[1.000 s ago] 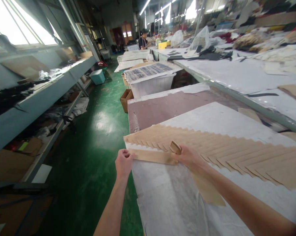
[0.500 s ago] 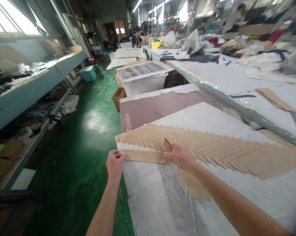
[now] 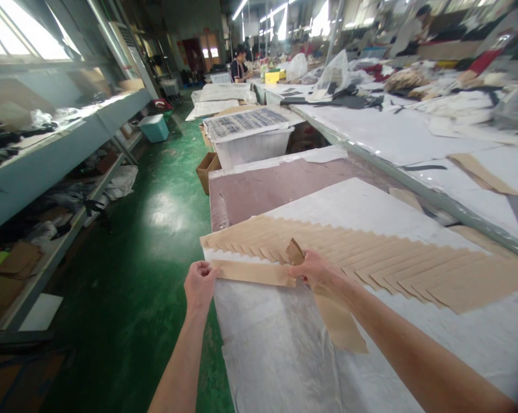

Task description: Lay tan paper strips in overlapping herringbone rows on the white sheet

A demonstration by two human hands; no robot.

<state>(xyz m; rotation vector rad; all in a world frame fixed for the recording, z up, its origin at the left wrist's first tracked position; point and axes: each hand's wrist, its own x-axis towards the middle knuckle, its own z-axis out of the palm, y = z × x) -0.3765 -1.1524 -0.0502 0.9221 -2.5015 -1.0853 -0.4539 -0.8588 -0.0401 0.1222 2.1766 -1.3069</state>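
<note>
A flat tan strip stretches between my two hands above the white-covered table. My left hand pinches its left end at the table's edge. My right hand is closed on its right end, and a small folded brown piece sticks up from the same grip. Beneath my right wrist hangs or lies another tan length; whether it joins the strip I cannot tell. Just beyond my hands, a long row of overlapping tan pieces fans across the table.
A white bin with a printed cover and a brown carton stand past the table. On the right runs a long worktable with dark scraps and plastic bags. Shelving lines the left, across the green floor. Other people sit farther back.
Both hands keep hold of the strip and have barely moved. The small folded piece at my right hand has tilted slightly.
</note>
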